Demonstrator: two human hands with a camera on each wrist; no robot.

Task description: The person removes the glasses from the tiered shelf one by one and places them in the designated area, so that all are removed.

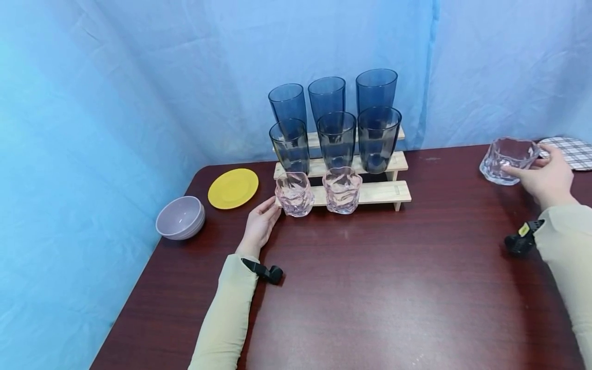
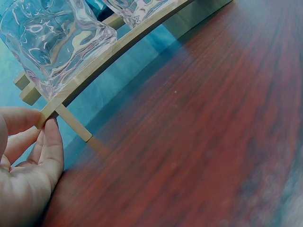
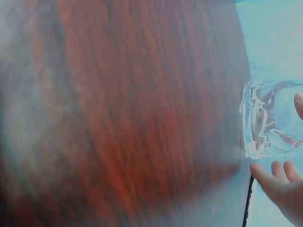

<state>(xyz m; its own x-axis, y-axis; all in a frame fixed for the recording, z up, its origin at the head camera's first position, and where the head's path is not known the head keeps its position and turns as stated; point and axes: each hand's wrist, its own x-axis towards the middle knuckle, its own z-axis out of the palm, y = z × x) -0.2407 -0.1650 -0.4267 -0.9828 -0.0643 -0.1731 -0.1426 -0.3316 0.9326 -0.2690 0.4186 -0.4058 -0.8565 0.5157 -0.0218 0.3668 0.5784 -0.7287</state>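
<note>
At the left end of the lowest step of a wooden tiered rack (image 1: 381, 192), my left hand (image 1: 260, 224) pinches the board between thumb and fingers. The left wrist view shows this hand (image 2: 33, 165) at the board's tip, beside a short rack leg. Two pinkish wavy tumblers (image 1: 295, 194) stand on that lowest step. Far to the right, my right hand (image 1: 548, 172) holds a clear wavy tumbler (image 1: 504, 156), its thumb and fingers on different sides of the glass. Part of this tumbler (image 3: 265, 123) is cut off in the right wrist view.
Several tall dark-blue glasses (image 1: 336, 141) stand on the rack's upper steps. A yellow plate (image 1: 233, 188) and a lilac bowl (image 1: 181, 218) lie to the left. Behind my right hand is a checked cloth or mat (image 1: 573, 151). Blue curtains hang behind the dark red-brown table (image 1: 370, 288).
</note>
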